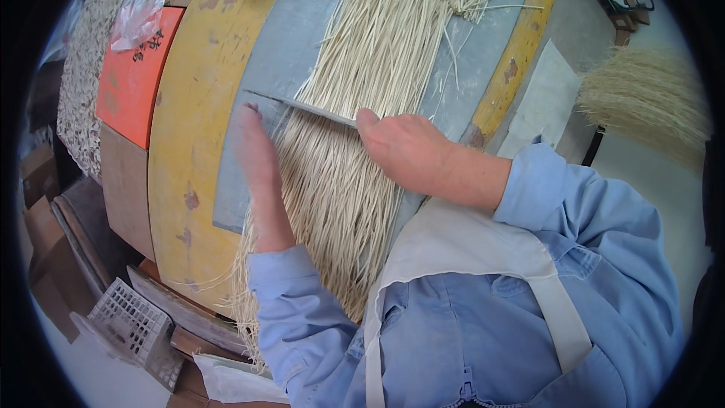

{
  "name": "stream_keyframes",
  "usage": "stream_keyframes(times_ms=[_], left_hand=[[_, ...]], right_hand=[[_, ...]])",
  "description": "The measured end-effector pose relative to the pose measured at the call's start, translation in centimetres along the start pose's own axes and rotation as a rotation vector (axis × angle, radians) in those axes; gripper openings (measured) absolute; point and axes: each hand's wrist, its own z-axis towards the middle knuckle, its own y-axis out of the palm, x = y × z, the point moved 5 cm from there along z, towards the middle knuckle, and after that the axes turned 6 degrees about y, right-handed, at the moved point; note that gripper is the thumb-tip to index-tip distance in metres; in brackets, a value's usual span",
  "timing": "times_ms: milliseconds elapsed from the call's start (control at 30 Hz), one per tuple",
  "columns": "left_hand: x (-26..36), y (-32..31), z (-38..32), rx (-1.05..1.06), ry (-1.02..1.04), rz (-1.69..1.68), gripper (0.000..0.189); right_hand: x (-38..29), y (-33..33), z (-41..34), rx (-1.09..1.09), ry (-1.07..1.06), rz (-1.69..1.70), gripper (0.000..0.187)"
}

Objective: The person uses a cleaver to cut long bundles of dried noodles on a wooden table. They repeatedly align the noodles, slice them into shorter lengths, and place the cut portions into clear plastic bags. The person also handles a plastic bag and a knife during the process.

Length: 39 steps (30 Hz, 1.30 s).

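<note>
A broad band of pale noodle strands [374,51] runs across a grey board [294,28]. My right hand [405,144] is closed around one end of a long thin knife [323,113]; the fist hides the handle. The blade lies crosswise over the strands, and its tip reaches past their left side. My left hand [257,147], slightly blurred, is held edge-on along the left side of the noodles. Its fingertips are just below the blade's tip, and it appears to hold nothing. Below the blade, the strands [340,198] run towards my white apron [464,238].
Under the board is a worn yellow tabletop [192,141]. Along its left side are an orange box panel [136,79], cardboard [127,198] and a clear plastic bag [139,17]. A white plastic crate [133,317] sits lower left. More thin strands [640,90] hang at the right.
</note>
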Motion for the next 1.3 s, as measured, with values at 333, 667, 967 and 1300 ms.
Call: stream_keyframes(times_ms=[333, 667, 967, 1300], left_hand=[[6.5, 0.6, 4.7, 0.422, 0.036, -0.517, 0.030], [5.0, 0.8, 5.8, 0.471, 0.026, -0.375, 0.034], [5.1, 0.9, 5.3, 0.532, 0.031, -0.408, 0.037], [4.8, 0.5, 4.2, 0.524, -0.017, -0.455, 0.036]], right_hand=[[-0.1, 0.5, 0.2, 0.010, 0.047, -0.047, 0.028], [-0.3, 1.0, 1.2, -0.005, 0.069, -0.102, 0.029], [-0.1, 1.6, 1.1, -0.037, 0.121, -0.154, 0.028], [-0.2, 2.6, 1.1, 0.009, 0.095, -0.217, 0.027]])
